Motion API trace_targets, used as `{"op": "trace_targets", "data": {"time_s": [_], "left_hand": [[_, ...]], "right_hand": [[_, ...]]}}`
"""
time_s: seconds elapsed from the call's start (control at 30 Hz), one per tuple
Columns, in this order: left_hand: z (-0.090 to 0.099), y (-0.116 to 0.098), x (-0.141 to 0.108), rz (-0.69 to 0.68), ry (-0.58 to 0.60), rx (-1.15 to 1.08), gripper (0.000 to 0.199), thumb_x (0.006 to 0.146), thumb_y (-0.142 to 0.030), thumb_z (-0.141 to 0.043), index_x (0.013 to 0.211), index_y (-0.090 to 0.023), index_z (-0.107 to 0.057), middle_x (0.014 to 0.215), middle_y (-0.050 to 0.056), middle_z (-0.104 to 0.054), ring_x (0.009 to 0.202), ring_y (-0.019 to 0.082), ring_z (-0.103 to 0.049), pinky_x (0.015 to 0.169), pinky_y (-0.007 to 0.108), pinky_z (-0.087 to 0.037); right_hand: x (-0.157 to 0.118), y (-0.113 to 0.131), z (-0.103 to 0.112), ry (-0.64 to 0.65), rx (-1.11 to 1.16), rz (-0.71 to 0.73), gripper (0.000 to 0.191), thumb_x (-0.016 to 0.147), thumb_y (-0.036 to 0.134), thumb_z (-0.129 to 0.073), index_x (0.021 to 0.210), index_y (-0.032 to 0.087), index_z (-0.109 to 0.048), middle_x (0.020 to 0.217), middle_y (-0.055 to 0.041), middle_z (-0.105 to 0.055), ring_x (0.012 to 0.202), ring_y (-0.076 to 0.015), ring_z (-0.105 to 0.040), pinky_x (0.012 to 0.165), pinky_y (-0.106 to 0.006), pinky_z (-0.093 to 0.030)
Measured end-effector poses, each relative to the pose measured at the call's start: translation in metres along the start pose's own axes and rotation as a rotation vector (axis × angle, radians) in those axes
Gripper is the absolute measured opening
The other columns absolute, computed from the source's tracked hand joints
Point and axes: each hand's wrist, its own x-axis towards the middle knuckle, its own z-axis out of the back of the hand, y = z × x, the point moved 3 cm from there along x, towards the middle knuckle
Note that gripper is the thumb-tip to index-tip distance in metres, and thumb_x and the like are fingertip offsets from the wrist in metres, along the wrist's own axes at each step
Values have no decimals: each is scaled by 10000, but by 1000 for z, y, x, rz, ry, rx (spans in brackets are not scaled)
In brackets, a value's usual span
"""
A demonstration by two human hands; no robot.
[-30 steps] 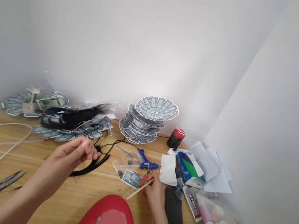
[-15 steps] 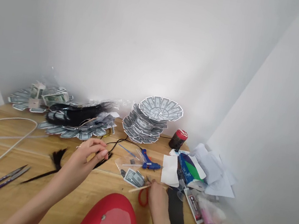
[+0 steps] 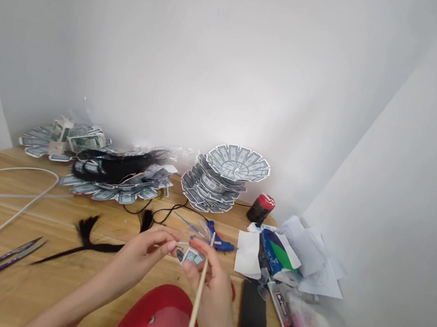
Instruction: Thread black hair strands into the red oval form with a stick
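Plain pale walls [image 3: 168, 60] stand beyond both my hands, and a cluttered wooden tabletop [image 3: 49, 286] spreads beneath them. What worries me most is the wooden stick [image 3: 196, 305]: it runs lengthwise across my right grip [image 3: 214, 283], with a long free end pointing back towards me, so a turn of that wrist could swing it into the red rounded object [image 3: 145, 313] below and between my forearms. Its far tip, as I see it, lines up with the blue glue gun [image 3: 225, 245] just beyond that same grip; reaching forward carelessly might knock the gun or, if it is hot, burn me. Printed paper notes [image 3: 193, 257] show between my hands, right by my right fingers, and could bend or slide if I squeeze while minding the stick. Black hair [image 3: 87, 245] lies just left of my left grip [image 3: 148, 250], near enough for the forearm to drag it.

As for the grip itself, my right fingers are curled with a narrow gap to the thumb, the stick lodged among them; whether they also pinch the notes or merely cover them, I can't tell. My left thumb and forefinger come nearly together, close to the notes; something thin and pale shows beside their tips, but I can't tell whether they hold it.
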Motion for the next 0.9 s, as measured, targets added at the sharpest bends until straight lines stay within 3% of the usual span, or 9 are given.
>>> {"op": "trace_targets", "data": {"time_s": [0.07, 0.17, 0.23, 0.37, 0.47, 0.63, 0.77, 0.9], "left_hand": [[-4, -1, -1, 6, 32, -17, 316, 911, -419, -540, 743, -214, -713, 914, 89, -717, 890, 257, -665, 791, 324, -497], [-7, 1, 0, 17, 72, -27, 304, 930, -421, -544, 822, -203, -726, 854, 66, -721, 848, 240, -668, 774, 336, -493], [-5, 4, 1, 17, 89, -25, 308, 936, -420, -566, 796, -185, -709, 874, 54, -711, 856, 222, -657, 785, 351, -488], [2, 13, 4, 6, 66, -7, 360, 907, -447, -623, 670, -180, -670, 889, 40, -652, 917, 221, -590, 903, 408, -422], [12, 17, 5, 35, 44, -36, 374, 871, -480, -648, 634, -192, -684, 889, 40, -616, 937, 237, -550, 949, 405, -365], [23, 10, 3, 174, 78, -230, 447, 863, -576, -624, 625, -197, -634, 914, 50, -660, 904, 234, -564, 835, 315, -402], [17, 5, 0, 287, 113, -428, 477, 830, -627, -656, 658, -194, -556, 700, 24, -650, 682, 185, -566, 701, 303, -460], [9, 7, -2, 305, 88, -569, 443, 856, -568, -684, 690, -177, -557, 624, -25, -601, 587, 133, -533, 622, 260, -435]], "right_hand": [[0, 12, -10, 55, -38, 17, 360, 792, 408, -744, 1119, 260, -723, 1030, -54, -784, 757, -231, -692, 706, -325, -512], [3, 18, -14, 70, -45, 23, 130, 840, 364, -681, 849, 243, -727, 1057, -56, -785, 855, -256, -689, 772, -343, -477], [4, 17, -12, 83, -20, 19, 197, 869, 390, -643, 760, 231, -683, 1042, -58, -781, 813, -230, -669, 740, -320, -464], [3, 5, -7, 130, 86, -37, 342, 886, 543, -594, 838, 212, -663, 890, -37, -735, 510, -103, -484, 502, -232, -374], [2, -4, -4, 143, 177, -85, 440, 868, 648, -562, 840, 212, -609, 802, -4, -684, 433, -59, -375, 439, -199, -313], [4, -14, 1, 132, 278, -116, 478, 827, 693, -589, 769, 226, -504, 828, 1, -698, 408, -41, -288, 391, -187, -220], [8, -25, 1, 127, 301, -136, 480, 800, 678, -642, 750, 216, -522, 769, -7, -699, 396, -37, -278, 387, -188, -201], [14, -34, 7, -6, 247, -142, 511, 785, 716, -629, 769, 209, -567, 731, -15, -700, 372, -43, -306, 376, -197, -228]]}}
